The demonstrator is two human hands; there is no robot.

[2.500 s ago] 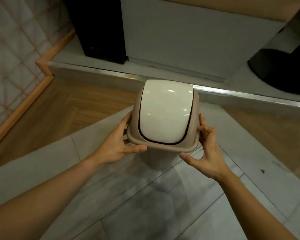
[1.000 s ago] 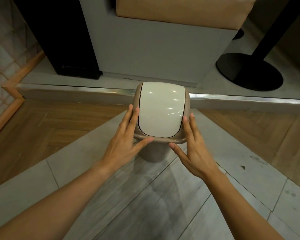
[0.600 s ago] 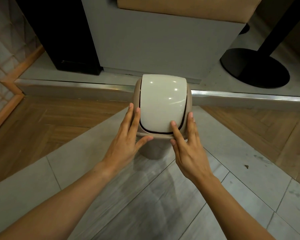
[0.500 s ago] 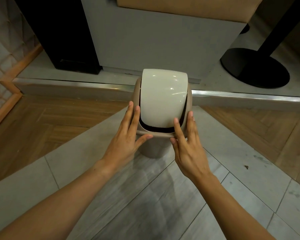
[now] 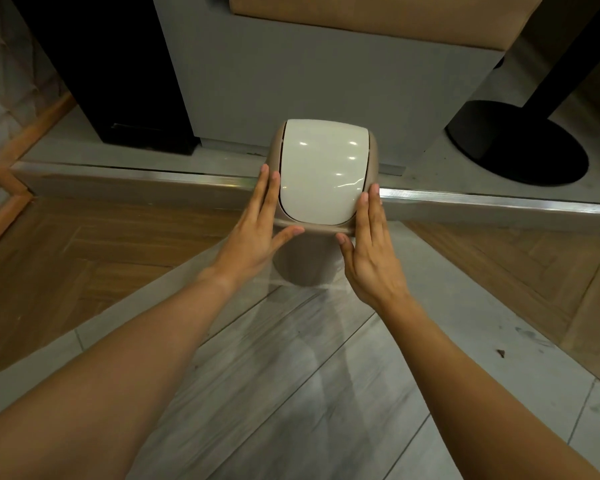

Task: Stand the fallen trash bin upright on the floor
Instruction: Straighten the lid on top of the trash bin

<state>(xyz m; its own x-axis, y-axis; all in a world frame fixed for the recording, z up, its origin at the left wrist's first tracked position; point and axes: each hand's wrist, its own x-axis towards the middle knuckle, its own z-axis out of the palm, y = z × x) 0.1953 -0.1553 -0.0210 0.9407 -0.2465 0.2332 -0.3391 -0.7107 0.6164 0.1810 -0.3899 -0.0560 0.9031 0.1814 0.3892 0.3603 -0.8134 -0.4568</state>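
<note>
The trash bin stands upright on the grey floor tiles, seen from above. It has a beige body and rim and a glossy white swing lid, which lies level and closed. My left hand lies flat against the rim's left side, with the thumb on the front edge. My right hand presses the rim's right side, fingers straight and thumb at the front corner. The bin is held between the two hands.
Just behind the bin runs a raised step with a metal edge. On it stand a grey seat base, a black box and a black round table foot. Wood flooring flanks the tiles.
My right index finger was pushing the swing lid's front edge inward; it has come off and the lid has swung back closed. The right hand now rests along the rim's side. The left hand stayed.
</note>
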